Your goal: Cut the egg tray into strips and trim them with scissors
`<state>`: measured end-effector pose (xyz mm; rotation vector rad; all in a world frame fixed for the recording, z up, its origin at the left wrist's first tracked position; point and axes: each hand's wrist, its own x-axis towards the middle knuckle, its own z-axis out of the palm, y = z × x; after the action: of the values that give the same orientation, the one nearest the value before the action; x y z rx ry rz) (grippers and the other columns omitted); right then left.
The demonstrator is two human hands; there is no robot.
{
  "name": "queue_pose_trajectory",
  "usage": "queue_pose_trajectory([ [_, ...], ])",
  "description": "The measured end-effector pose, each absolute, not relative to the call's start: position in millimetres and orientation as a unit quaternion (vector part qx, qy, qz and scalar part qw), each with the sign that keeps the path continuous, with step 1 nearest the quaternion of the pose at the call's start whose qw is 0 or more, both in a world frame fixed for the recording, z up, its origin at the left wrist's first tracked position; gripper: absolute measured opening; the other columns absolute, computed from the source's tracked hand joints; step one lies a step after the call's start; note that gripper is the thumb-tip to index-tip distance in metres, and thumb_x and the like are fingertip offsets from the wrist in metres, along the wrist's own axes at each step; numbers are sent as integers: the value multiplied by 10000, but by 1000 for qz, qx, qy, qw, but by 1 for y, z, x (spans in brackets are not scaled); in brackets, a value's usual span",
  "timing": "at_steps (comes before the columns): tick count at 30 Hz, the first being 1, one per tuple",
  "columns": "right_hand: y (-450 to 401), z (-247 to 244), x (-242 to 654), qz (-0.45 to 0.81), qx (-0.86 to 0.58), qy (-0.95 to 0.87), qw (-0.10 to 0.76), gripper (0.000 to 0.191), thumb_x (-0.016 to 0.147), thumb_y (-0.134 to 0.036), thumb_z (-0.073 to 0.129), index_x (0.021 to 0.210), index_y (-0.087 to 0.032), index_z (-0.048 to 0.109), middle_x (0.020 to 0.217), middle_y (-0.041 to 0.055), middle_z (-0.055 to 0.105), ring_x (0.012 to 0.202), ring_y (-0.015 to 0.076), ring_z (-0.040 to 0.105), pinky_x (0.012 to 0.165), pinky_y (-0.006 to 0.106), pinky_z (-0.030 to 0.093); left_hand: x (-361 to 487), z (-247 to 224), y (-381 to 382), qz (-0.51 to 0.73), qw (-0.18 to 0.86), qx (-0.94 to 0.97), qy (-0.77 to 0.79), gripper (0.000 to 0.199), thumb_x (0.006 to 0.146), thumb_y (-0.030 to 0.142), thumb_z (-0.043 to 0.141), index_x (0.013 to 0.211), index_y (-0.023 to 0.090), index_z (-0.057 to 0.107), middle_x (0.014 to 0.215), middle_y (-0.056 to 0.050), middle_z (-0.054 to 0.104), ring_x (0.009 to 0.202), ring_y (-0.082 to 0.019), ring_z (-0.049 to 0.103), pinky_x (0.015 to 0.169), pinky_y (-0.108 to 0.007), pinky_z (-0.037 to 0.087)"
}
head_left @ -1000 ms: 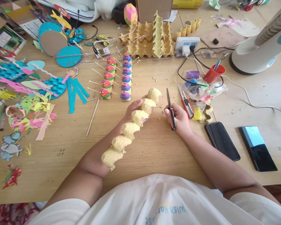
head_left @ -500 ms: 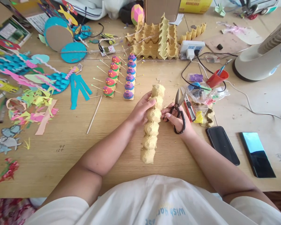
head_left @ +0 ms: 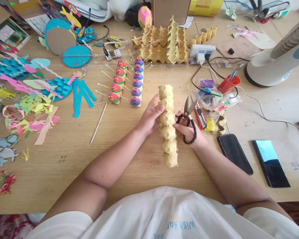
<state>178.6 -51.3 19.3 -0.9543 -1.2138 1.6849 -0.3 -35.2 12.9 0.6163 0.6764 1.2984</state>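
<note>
My left hand (head_left: 153, 114) grips a strip of yellowish egg carton cups (head_left: 168, 132) near its far end, with the thumb on top. The strip hangs above the table, bumps upward, its length running toward me. Hooked on my right hand (head_left: 188, 131) is a pair of black-handled scissors (head_left: 186, 111), blades apart and pointing away from me. The right thumb tip reaches the strip's right edge. Beyond the strip stand two painted egg-carton caterpillars, one red and green (head_left: 118, 79), one purple and blue (head_left: 137, 83), with pins stuck in their sides.
Egg trays (head_left: 161, 43) lie at the back beside a power strip (head_left: 202, 51). To the right are a red utility knife (head_left: 200, 116), a red cup (head_left: 229, 83), two phones, one black (head_left: 235, 153), and a white fan (head_left: 271, 63). Paper scraps (head_left: 30, 116) cover the left.
The carton strip has swung, its near end moving right and slightly up. My right thumb has come to the strip's edge, and the scissors have turned slightly.
</note>
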Motion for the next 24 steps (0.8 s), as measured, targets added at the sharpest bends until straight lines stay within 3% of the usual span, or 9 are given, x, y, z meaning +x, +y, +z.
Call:
queue_pose_trajectory([
  [4,-45,14,179,614,-388,-470,502,568,718,-466,864,1076,-317,449,938,-20,543,791,160,580,710,310,522,3,12,-37,557,721,283,302,786,732,536,933,1390,277,588,1130,-45,767,1039,-235,746,824,-319,539],
  [8,-41,9,181,575,-397,-457,551,542,756,-456,857,1092,-321,454,958,-17,554,793,162,596,695,315,538,6,9,-42,501,743,332,294,630,733,491,948,1244,229,687,1156,-63,776,1055,-210,746,889,-306,555],
  [13,-43,5,182,535,-431,-487,539,516,799,-512,840,1096,-311,470,1014,8,607,874,187,626,757,346,562,10,8,-45,495,734,361,292,471,740,436,951,1104,213,752,1103,-49,803,994,-188,754,842,-277,562],
  [18,-50,10,184,472,-433,-576,508,420,910,-534,761,1133,-313,482,1062,34,659,977,214,664,883,407,570,8,10,-41,528,730,301,312,408,695,466,970,886,186,744,815,-9,778,706,-131,710,691,-249,563],
  [21,-53,13,187,389,-436,-655,479,452,912,-494,779,1225,-310,509,1221,90,671,1109,261,668,936,457,561,1,12,-41,548,734,267,301,433,680,509,966,871,191,744,748,-3,752,621,-126,675,601,-245,547],
  [24,-54,11,189,301,-446,-721,435,538,877,-409,813,1313,-291,520,1326,134,653,1183,301,640,948,489,552,-9,12,-43,531,747,243,317,405,761,592,876,905,232,758,682,8,715,524,-126,617,518,-260,502],
])
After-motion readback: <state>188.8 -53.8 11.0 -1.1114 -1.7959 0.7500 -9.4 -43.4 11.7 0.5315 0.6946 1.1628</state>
